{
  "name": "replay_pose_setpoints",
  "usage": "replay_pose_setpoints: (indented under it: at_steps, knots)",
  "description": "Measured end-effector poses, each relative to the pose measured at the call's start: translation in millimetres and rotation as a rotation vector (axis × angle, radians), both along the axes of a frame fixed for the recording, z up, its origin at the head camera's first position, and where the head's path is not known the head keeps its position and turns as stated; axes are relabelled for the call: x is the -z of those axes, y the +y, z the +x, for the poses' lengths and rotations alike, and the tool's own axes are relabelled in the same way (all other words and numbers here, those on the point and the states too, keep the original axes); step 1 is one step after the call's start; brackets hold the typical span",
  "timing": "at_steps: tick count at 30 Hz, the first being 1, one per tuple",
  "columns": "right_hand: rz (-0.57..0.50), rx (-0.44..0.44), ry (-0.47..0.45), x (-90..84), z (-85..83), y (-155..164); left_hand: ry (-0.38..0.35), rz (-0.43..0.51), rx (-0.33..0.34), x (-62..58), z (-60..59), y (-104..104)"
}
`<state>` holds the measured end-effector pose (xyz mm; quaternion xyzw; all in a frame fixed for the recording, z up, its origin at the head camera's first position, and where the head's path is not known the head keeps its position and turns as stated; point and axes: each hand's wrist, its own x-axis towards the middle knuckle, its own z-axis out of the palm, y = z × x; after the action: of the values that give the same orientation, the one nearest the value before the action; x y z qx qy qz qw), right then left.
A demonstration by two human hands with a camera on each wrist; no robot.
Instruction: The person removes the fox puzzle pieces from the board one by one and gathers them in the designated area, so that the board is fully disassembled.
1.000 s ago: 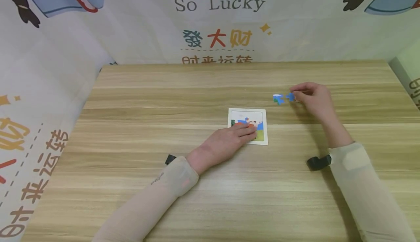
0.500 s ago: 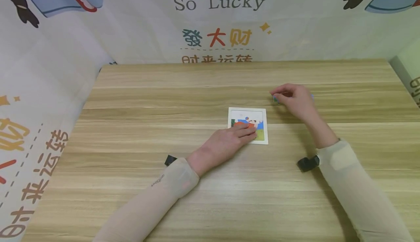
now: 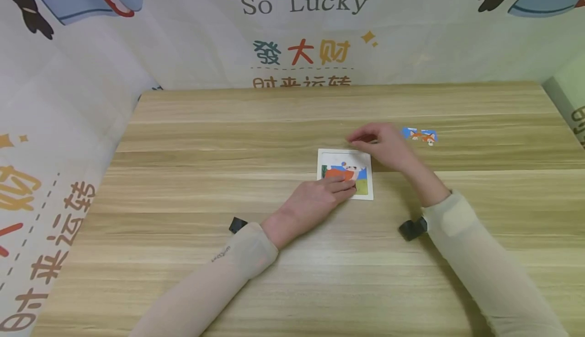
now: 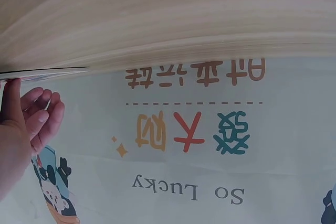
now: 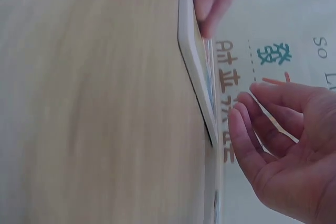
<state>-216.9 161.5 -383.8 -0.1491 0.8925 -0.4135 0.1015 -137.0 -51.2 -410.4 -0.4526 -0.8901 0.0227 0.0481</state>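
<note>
- Head view: we record a white-framed puzzle board (image 3: 346, 181) lying flat at the middle of the wooden table (image 3: 183, 139). Our left hand (image 3: 317, 199) rests on its near left part, fingers straight and pressed flat on the picture, gripping nothing. Our right hand (image 3: 381, 143) hangs over the board's far right corner, fingers curled with thumb and forefinger drawn together; whether a piece sits between them we cannot tell. Loose puzzle pieces (image 3: 419, 135), blue and orange, lie on the table just right of that hand, apart from the board
- Left wrist view: the left hand's fingers (image 4: 42, 116) lie together, relaxed, beside the board's thin edge (image 4: 47, 72); printed backdrop (image 4: 210, 145) beyond
- Right wrist view: the board (image 5: 197, 72) shows edge-on; the right hand (image 5: 283, 145) is beside it, fingers loosely bent, nothing plainly held
</note>
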Motion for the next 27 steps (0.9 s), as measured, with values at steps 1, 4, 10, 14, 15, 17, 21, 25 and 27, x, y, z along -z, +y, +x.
replay_pose_setpoints:
  at_steps: [1,4,10,14,15,17,21,25,27]
  knots:
    - [-0.002,-0.018,-0.012,0.1,-0.3,-2.9,0.011,0.005,0.002,0.2,0.1,-0.1]
    - [-0.013,-0.066,-0.048,1.5,-1.1,-11.3,0.041,0.020,0.007,1.1,0.4,-0.6]
    - [-0.017,-0.149,-0.062,6.4,-0.5,-22.8,0.098,0.017,0.021,1.7,0.8,-0.1]
    - [0.013,-0.207,-0.056,8.3,1.6,-23.9,0.131,0.020,0.030,1.8,1.2,-0.1]
    - [0.021,-0.222,-0.053,8.7,2.0,-24.1,0.138,0.022,0.032,1.8,1.3,-0.2]
    - [0.037,-0.239,-0.049,9.1,2.7,-24.2,0.145,0.025,0.035,1.8,1.2,-0.1]
    - [0.057,-0.252,-0.051,9.4,2.2,-25.2,0.142,0.026,0.039,1.8,0.7,0.4]
    - [0.067,-0.262,-0.049,8.4,2.0,-27.1,0.121,0.010,0.037,0.9,0.7,0.8]
    - [0.075,-0.270,-0.044,7.6,2.2,-28.0,0.111,0.000,0.033,0.0,0.9,1.0]
